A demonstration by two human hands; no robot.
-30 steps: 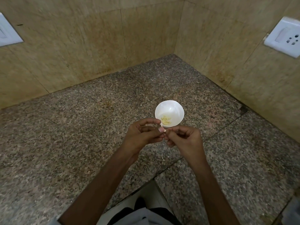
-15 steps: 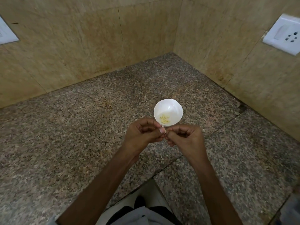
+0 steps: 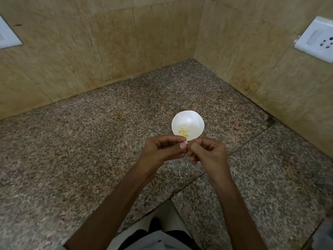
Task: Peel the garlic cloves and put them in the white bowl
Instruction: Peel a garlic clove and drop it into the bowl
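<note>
Just before the near rim of the white bowl (image 3: pixel 188 112), the left hand (image 3: pixel 162 150) and the right hand (image 3: pixel 210 153) have hardly moved in the last second; both grips stay narrow, pinching one garlic clove (image 3: pixel 185 142) between them, so its peeling seems unfinished. Yellowish peeled pieces (image 3: pixel 184 132) lie already in the bowl; it stands on a speckled granite counter (image 3: pixel 90 150) in a corner of beige tiled walls (image 3: pixel 90 51).

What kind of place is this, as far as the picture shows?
Probably a home kitchen corner: a speckled granite counter, tiled walls with a white wall socket, and a white bowl holding garlic pieces.
</note>
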